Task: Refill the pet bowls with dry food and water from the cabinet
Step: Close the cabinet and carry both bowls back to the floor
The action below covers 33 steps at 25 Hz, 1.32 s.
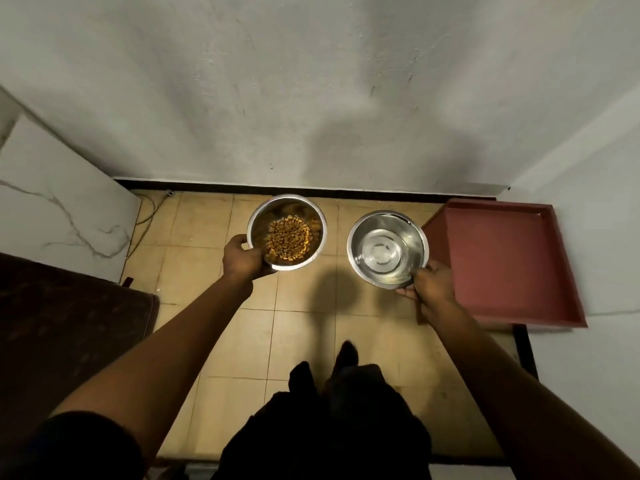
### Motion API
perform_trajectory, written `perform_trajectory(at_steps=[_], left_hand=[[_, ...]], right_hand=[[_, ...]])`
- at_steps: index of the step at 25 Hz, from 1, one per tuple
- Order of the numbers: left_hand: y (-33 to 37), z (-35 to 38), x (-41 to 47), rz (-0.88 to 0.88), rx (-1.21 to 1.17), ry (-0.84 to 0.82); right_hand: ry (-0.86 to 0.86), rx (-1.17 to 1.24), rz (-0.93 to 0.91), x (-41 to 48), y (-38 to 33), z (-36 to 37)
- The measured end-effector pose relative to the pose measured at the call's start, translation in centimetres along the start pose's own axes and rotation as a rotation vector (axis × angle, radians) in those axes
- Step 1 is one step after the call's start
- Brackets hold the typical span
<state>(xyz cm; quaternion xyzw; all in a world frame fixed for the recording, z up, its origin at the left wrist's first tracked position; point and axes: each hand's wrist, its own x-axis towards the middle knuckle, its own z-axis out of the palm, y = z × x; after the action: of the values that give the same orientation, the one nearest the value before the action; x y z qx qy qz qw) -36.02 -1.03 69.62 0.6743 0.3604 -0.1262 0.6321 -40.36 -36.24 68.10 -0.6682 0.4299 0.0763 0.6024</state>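
Two steel bowls are out in front of me, over the tiled floor near the wall. The left bowl holds brown dry kibble, and my left hand grips its near-left rim. The right bowl holds clear water, and my right hand pinches its near-right rim. Both arms are stretched forward. I cannot tell whether the bowls rest on the floor or hang just above it.
A red-brown tray-like box lies on the floor right of the water bowl. A white marbled panel and a dark cushion stand at the left. A cable trails along the wall corner. My dark-clothed legs are below.
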Motion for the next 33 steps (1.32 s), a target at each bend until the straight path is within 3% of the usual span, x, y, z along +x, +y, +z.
perform_trajectory(at_steps=[5, 9, 13, 24, 33], left_hand=[[-0.1, 5.6, 9.9, -0.061, 0.030, 0.109], [-3.4, 10.1, 20.8, -0.131, 0.072, 0.157], [-6.3, 11.9, 27.1, -0.172, 0.067, 0.147], [-25.2, 23.0, 55.4, -0.245, 0.100, 0.140], [-32.6, 26.9, 65.3, -0.250, -0.011, 0.234]], right_hand=[[-0.065, -0.041, 0.090, 11.6, -2.3, 5.0], [-0.080, -0.057, 0.115, 23.1, 0.2, 10.4], [-0.078, -0.057, 0.200, 28.8, 2.7, 13.1], [-0.017, -0.085, 0.272, 56.0, 18.7, 27.1], [0.038, -0.039, 0.328, 64.2, 25.0, 31.3]])
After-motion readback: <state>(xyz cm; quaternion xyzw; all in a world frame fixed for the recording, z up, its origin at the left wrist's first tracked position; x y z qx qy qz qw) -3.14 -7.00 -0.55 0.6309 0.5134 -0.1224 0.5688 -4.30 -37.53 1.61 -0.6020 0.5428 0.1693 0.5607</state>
